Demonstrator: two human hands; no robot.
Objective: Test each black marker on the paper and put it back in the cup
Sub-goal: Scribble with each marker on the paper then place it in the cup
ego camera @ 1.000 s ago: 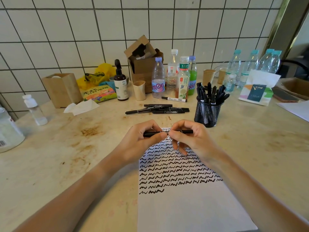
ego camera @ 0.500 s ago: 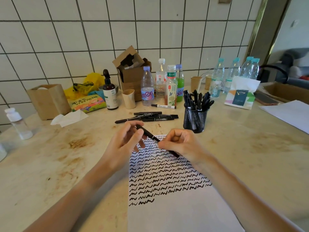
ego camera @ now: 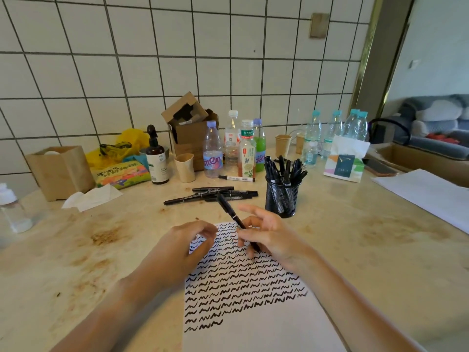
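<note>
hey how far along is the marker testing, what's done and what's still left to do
Well under way. Done: the paper carries many rows of black squiggles, and the mesh cup stands full of markers. In hand: the right hand holds a marker tilted above the sheet; the left hand hovers beside it, apparently empty. Probably left: the loose markers lying behind the paper, though whether they've been tested can't be told.

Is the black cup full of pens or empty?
Full. Many black markers stand upright in the mesh cup, their tops poking above its rim.
</note>
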